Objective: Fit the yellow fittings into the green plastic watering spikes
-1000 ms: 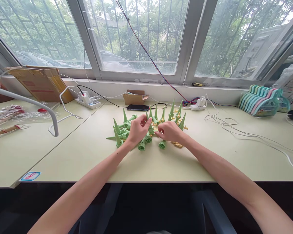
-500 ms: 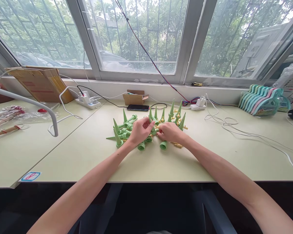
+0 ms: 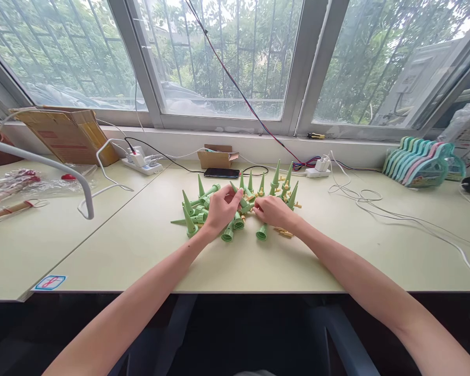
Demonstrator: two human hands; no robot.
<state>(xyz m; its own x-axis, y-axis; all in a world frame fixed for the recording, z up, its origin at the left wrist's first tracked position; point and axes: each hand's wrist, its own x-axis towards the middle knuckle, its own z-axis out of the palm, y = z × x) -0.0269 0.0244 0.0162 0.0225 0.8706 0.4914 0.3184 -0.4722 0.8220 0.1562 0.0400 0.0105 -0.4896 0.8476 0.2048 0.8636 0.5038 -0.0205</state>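
My left hand (image 3: 222, 210) is closed on a green plastic watering spike (image 3: 244, 202), its pointed end tilted up and to the left and its wider base toward my right hand. My right hand (image 3: 274, 210) is closed in a pinch beside that base; what its fingertips hold is too small and hidden to make out. Around both hands lie more green spikes, some standing point up (image 3: 274, 178), others lying with open threaded ends, such as one capped end (image 3: 227, 234) in front. Small yellow valves (image 3: 284, 232) lie right of and under my right hand.
A black phone (image 3: 221, 173) and a small cardboard box (image 3: 216, 156) sit behind the pile. White cables (image 3: 370, 196) and a stack of teal hangers (image 3: 415, 162) are on the right. A power strip (image 3: 144, 166) and a bent white rod (image 3: 72, 172) are on the left.
The spike in my left hand has tilted further, its point now leaning left. My left hand has shifted slightly left, and a little more gap shows between the hands.
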